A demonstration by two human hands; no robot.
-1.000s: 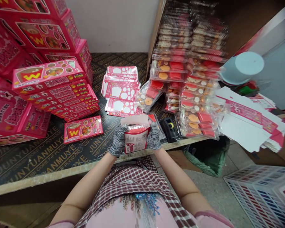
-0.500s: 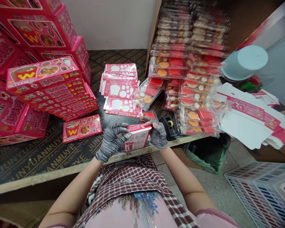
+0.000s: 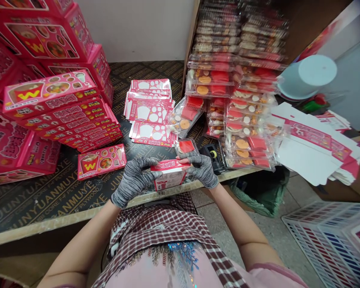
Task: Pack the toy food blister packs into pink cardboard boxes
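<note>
Fingers of left hand (image 3: 133,182) and right hand (image 3: 201,170) pinch a carton's (image 3: 168,176) edge.

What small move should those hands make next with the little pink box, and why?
Probably pressing the pink top of the small carton flat, I'd judge: the left hand and right hand, both in knit gloves, hold the carton from either side, with fingers reaching onto that top.
</note>
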